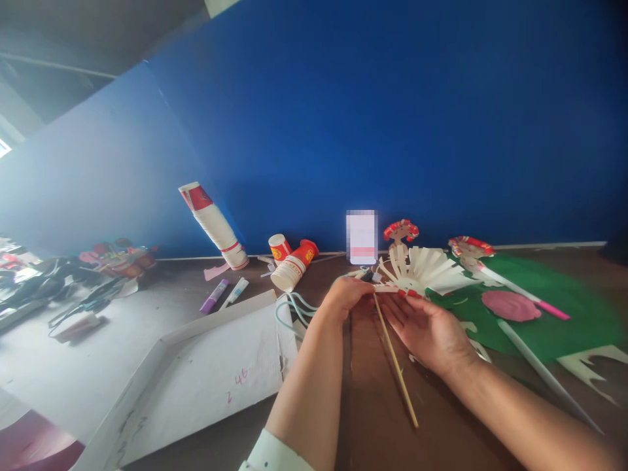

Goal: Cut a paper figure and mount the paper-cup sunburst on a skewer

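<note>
My left hand (348, 296) is closed, its fingertips pinching the near edge of a paper cup cut into fanned-out white strips (424, 267). My right hand (436, 333) is turned palm up, its thumb and fingers at the red-and-white edge of the same cut cup. A thin wooden stick (396, 363) slants down toward me from between the hands. Its upper end meets the cup's edge by my left fingertips; whether it is fastened there is hidden. Just behind the strips is a curled red-and-white cup piece (401, 230).
At left lie a shallow white box lid (210, 379), a purple glue stick (214, 296) and a white tube (236, 292). A tall leaning stack of paper cups (216, 226) and more cups (294, 265) are near the blue partition (373, 118). Green paper (564, 307) with a pink-ended stick (530, 294) lies right.
</note>
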A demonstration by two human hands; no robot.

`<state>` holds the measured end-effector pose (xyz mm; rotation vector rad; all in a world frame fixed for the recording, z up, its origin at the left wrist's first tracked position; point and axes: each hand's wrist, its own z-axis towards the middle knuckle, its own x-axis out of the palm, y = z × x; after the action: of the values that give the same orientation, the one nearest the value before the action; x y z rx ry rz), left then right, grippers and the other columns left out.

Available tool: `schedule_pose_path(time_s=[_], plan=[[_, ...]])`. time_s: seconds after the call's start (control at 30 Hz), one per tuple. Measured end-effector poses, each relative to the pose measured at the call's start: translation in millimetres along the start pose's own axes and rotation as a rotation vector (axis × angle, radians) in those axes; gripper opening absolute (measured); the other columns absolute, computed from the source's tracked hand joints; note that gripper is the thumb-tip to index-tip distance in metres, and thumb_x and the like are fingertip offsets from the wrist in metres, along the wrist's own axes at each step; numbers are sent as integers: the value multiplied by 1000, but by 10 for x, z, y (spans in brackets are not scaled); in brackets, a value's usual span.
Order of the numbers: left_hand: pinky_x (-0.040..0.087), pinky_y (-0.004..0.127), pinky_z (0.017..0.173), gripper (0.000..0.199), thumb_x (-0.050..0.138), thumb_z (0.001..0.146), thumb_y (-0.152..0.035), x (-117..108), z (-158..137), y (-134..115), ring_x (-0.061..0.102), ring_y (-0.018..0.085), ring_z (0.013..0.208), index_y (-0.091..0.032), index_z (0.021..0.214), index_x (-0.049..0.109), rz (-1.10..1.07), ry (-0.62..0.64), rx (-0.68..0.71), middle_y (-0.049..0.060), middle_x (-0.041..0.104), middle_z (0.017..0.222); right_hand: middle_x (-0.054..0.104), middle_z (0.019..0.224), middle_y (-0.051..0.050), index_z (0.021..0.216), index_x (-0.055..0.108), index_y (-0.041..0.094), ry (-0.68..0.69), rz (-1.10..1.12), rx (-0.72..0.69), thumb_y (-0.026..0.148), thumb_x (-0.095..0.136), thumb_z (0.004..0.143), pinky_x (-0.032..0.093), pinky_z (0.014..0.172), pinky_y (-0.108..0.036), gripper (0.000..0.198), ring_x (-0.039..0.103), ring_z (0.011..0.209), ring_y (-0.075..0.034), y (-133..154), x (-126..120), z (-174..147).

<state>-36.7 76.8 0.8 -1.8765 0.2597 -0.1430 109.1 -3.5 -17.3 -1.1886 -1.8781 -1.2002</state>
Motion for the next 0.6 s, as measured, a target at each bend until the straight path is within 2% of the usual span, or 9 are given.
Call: schedule_pose_path(time_s=[0.27, 0.6], plan=[[54, 27, 62, 14, 78, 65, -15, 23, 9, 27, 60, 14, 61, -14, 60, 65, -40, 12, 8, 1, 64, 61, 80, 85, -4, 91, 69, 21, -8, -35, -61, 10, 56, 91, 66, 78, -32, 17, 78, 87, -19, 52, -13, 12], [52, 26, 62, 14, 75, 70, -15, 115, 23, 49, 59, 14, 59, -16, 60, 64, -1, -54, -34, 2, 63, 59, 81, 86, -7, 90, 70, 18, -31, -104, -94, 4, 56, 88, 67, 74, -30, 20, 77, 82, -19, 54, -2, 7]])
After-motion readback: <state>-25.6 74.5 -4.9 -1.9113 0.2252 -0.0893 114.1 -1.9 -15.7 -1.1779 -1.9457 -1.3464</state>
